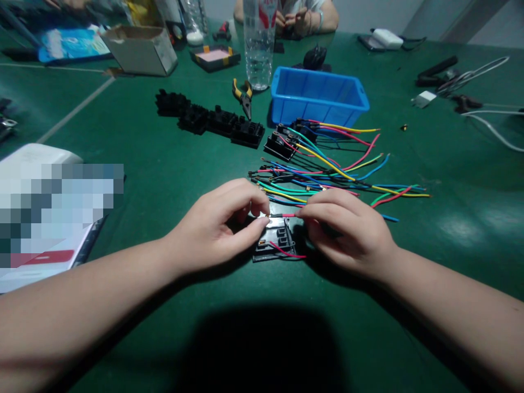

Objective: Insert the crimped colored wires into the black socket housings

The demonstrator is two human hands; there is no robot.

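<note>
My left hand (223, 221) and my right hand (347, 229) meet over a black plastic connector block (276, 243) on the green table. Both pinch a short red wire (282, 215) between thumb and fingertips; its metal tip sits by my left thumb. Another red wire (286, 253) runs out of the block. Just behind my hands lies a loose bundle of coloured wires (327, 177). Two black blocks with wires fitted (282, 143) lie farther back.
A row of black connector blocks (208, 119), yellow-handled pliers (243, 97), a clear water bottle (258, 43) and a blue plastic bin (319, 95) stand behind. A cardboard box (141, 49) is at the far left. Another person's hands (292, 19) work across the table.
</note>
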